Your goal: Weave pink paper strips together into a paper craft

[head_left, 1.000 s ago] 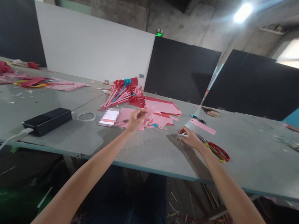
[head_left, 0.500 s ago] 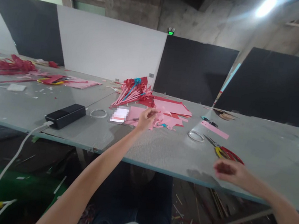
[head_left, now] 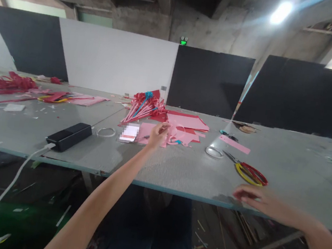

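Observation:
My left hand [head_left: 159,135] is closed, its fingertips pinching a curled pink paper strip [head_left: 179,130] above the middle of the table. Under it lie pink paper sheets [head_left: 144,130] and cut pink pieces, with a small blue piece [head_left: 177,142] among them. My right hand [head_left: 248,196] hovers over the table's front edge at the right, slightly blurred. Its fingers are loosely bent, the thumb stands apart, and nothing shows in it. Just beyond that hand, scissors [head_left: 248,172] with red and yellow handles lie on the table.
Behind the sheets rests a bundle of pink and red paper flowers [head_left: 145,107]. A black power bank [head_left: 69,136] with a white cable sits at the left. Wire coils [head_left: 214,152], a pink strip [head_left: 235,144] and small cutters [head_left: 228,135] lie to the right. Dark and white panels [head_left: 211,81] back the table.
My right hand has dropped slightly toward the table edge, baring the scissor handles. My left hand keeps its hold on the pink strip. The view has shifted a little.

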The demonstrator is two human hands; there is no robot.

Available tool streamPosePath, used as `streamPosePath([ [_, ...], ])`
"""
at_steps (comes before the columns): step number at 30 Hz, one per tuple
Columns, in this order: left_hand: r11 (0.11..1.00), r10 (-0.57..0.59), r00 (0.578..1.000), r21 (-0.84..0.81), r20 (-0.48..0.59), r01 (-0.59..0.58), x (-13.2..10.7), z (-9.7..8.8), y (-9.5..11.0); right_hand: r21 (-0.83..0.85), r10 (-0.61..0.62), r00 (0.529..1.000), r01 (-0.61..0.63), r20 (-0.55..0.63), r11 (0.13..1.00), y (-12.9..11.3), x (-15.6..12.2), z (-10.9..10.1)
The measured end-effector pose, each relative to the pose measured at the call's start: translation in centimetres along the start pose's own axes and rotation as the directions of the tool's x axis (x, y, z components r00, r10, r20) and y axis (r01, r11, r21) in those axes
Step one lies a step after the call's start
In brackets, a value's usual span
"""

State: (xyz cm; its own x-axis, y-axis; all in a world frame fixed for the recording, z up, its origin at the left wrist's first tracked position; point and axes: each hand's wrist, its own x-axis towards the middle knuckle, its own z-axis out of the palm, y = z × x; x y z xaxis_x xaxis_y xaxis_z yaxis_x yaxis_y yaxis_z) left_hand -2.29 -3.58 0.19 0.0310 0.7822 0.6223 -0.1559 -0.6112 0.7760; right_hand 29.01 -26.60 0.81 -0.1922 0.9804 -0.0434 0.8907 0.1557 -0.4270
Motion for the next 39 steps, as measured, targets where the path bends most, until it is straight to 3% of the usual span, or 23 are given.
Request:
streamPosePath([
  [5, 0.996, -0.05, 0.999, -0.068, 0.017, 0.051, 0.8, -0.1, 1.3, 0.059, -0.148, 0.989, 0.149, -0.021, 0.987, -4.0, 5.3, -1.5],
  [10, 0.974, -0.156, 0.969, -0.132, 0.192, 0.183, 1.5, -0.2, 3.7, 0.193, -0.263, 0.945, 0.3, -0.196, 0.934, -6.9, 12.1, -2.1],
  [12, 0.963, -0.188, 0.946, -0.138, 0.265, 0.23, 1.8, -0.2, 4.7, 0.311, -0.222, 0.93, 0.312, -0.293, 0.898, -7.8, 14.7, -1.6],
  [14, 0.955, -0.205, 0.913, -0.132, 0.352, 0.265, 2.1, -0.3, 5.6, 0.465, -0.167, 0.942, 0.291, -0.29, 0.836, -8.7, 16.9, -0.9],
  [17, 0.949, -0.2, 0.861, -0.125, 0.468, 0.288, 2.6, -0.4, 6.9, 0.646, -0.257, 0.935, 0.354, -0.243, 0.677, -10.0, 19.2, -0.3],
  [20, 0.952, -0.188, 0.834, -0.112, 0.519, 0.284, 3.3, -0.4, 8.4, 0.774, -0.422, 0.866, 0.455, -0.269, 0.441, -11.1, 20.7, -0.5],
  [22, 0.959, -0.196, 0.831, -0.077, 0.52, 0.274, 3.9, -0.4, 9.5, 0.807, -0.436, 0.841, 0.484, -0.321, 0.34, -11.7, 21.5, -1.1],
  [27, 0.965, -0.256, 0.794, 0.102, 0.551, 0.24, 6.2, -0.4, 12.0, 0.792, -0.391, 0.852, 0.49, -0.348, 0.364, -12.6, 22.8, -3.7],
  [32, 0.935, -0.327, 0.75, 0.312, 0.576, 0.168, 8.5, 0.0, 13.7, 0.787, -0.252, 0.86, 0.508, -0.443, 0.35, -12.7, 23.2, -6.0],
  [39, 0.927, -0.323, 0.744, 0.352, 0.585, 0.125, 9.4, 0.0, 14.6, 0.832, -0.308, 0.868, 0.475, -0.39, 0.285, -11.7, 22.6, -6.0],
])
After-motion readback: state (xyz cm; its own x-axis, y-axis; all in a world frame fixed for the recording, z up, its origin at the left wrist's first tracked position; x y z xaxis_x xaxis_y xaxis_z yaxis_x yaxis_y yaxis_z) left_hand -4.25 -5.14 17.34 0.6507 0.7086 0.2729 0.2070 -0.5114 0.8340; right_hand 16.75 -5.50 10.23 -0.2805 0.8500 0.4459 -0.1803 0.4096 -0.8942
